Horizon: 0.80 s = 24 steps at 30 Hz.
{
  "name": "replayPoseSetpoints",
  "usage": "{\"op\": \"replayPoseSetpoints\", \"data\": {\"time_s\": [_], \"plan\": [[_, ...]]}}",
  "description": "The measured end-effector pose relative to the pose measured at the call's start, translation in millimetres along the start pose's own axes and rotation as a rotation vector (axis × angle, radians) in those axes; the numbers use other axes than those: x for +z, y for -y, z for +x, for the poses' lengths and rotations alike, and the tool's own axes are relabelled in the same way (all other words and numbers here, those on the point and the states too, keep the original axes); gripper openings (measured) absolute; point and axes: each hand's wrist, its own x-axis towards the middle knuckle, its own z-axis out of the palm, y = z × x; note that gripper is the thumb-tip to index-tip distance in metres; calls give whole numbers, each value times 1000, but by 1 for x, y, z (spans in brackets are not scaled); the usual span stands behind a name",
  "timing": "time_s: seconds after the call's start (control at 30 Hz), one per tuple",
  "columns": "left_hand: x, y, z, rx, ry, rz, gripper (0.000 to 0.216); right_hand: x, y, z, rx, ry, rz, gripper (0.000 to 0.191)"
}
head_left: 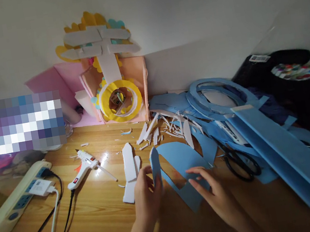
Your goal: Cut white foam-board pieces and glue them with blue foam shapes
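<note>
My left hand [147, 190] is closed on a narrow blue foam strip [155, 163] with a rounded tip, held upright above the table. To the right, my right hand [210, 188] has its fingers apart over a blue foam sheet [179, 155] with curved cut edges; whether the fingertips touch it I cannot tell. White foam pieces [128, 168] lie partly overlapped just left of my left hand. Black-handled scissors [241, 163] rest to the right of my right hand, their blades partly hidden.
A glue gun [82, 169] and a power strip [17, 198] with cables lie at the left. White scraps [171, 127] litter the table's back. Behind stands a yellow-and-white foam structure [108, 62]. Blue rings [198, 89] and a long blue foam channel [282, 150] fill the right.
</note>
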Motion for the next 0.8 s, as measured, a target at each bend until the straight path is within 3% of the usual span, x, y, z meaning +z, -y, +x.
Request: {"op": "replayPoseSetpoints", "data": {"time_s": [0.07,0.13,0.2,0.27,0.33,0.4,0.5,0.57,0.67,0.73,0.8], "plan": [[5,-4,-3,154,-62,326,23,5,17,0,20,72,86,22],[9,-3,-5,236,-8,537,32,9,28,1,13,92,131,21],[7,2,-5,263,77,592,40,11,32,2,-4,64,161,18],[-7,8,-4,295,71,564,42,11,30,1,2,6,210,15],[-33,17,-1,293,-85,546,33,11,27,-3,26,-62,280,14],[-70,28,4,207,-346,620,32,12,24,-8,45,-106,340,13],[-130,51,13,23,-603,935,50,16,30,-13,59,-91,395,16],[-166,67,19,-60,-570,1093,52,21,39,-15,76,-38,414,18],[-205,82,26,-90,-367,1210,41,31,55,-17,86,41,437,21],[-217,82,26,3,-308,1202,36,38,64,-21,100,70,457,20],[-215,73,21,111,-395,1172,34,46,71,-28,85,126,470,18]]}}
